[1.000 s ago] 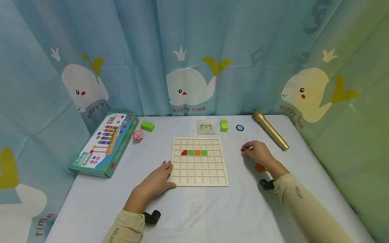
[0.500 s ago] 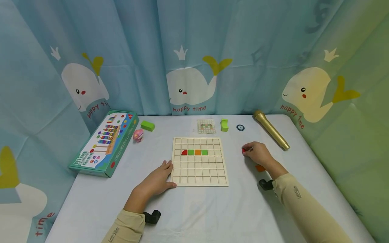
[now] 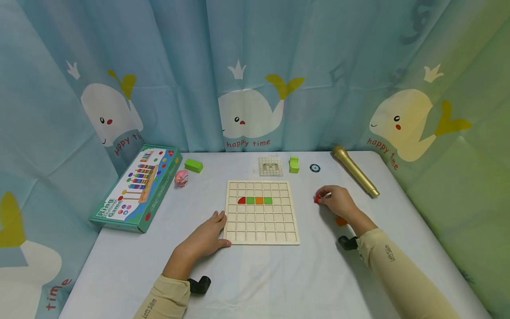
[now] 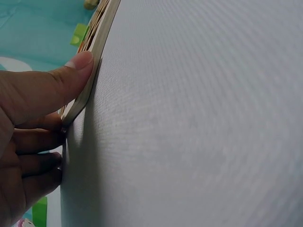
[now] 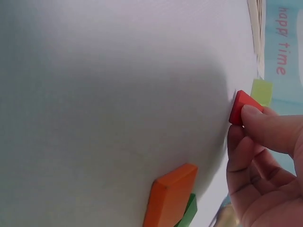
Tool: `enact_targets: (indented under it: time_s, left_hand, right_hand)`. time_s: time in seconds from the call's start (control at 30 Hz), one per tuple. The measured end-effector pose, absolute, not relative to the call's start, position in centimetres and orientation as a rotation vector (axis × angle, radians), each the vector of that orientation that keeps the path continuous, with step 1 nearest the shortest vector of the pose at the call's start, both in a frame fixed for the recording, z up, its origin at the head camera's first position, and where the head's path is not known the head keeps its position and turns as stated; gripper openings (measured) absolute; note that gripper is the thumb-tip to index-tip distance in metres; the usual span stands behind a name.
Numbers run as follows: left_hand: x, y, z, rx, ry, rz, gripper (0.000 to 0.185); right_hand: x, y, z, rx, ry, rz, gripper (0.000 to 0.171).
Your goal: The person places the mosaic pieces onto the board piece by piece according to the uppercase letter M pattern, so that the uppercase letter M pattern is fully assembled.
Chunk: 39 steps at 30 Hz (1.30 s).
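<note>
A pale wooden grid board (image 3: 260, 226) lies mid-table. One row of it holds a red rounded-corner piece (image 3: 241, 200), two green squares and an orange square (image 3: 259, 200). My left hand (image 3: 207, 232) rests at the board's front left corner, thumb along the front edge and relaxed fingers against the left side. To the right of the board, my right hand (image 3: 339, 203) pinches a small red block (image 5: 239, 108) between thumb and fingers, close to the tabletop. An orange block (image 5: 171, 196) and a partly hidden green block (image 5: 189, 210) lie below that hand.
A small pattern card (image 3: 270, 166), a green block (image 3: 294, 164) and a dark round disc (image 3: 314, 168) lie behind the board. A gold microphone (image 3: 354, 170) is at back right. At left are a game box (image 3: 137, 188), a pink toy (image 3: 181, 178) and another green block (image 3: 193, 165).
The red block has turned in my right hand's fingers and shows more of itself; that hand has barely shifted. My left hand and the board have stayed put.
</note>
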<state>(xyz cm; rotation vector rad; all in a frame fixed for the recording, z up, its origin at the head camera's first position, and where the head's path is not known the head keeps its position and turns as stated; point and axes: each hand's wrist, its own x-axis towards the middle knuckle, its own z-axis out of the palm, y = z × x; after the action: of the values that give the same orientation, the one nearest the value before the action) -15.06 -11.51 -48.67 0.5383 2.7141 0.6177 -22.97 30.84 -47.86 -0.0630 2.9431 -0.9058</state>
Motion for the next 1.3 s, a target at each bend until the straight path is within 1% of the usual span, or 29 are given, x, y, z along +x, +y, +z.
enact_targets:
  time_s: [0.13, 0.67, 1.3]
  left_hand:
    - [-15.0, -11.5, -48.6, 0.532, 2.712, 0.620, 0.085]
    - [-15.1, -11.6, -48.7, 0.542, 2.719, 0.618, 0.085]
    - [-15.0, -11.4, -48.6, 0.537, 2.723, 0.609, 0.084]
  right_hand:
    - [-23.1, 30.2, -47.8, -0.045, 2.928, -0.922, 0.013]
    - [-23.9, 27.8, -47.2, -0.151, 2.919, -0.957, 0.013]
    - [-24.7, 23.8, -47.2, -0.204, 2.864, -0.982, 0.014]
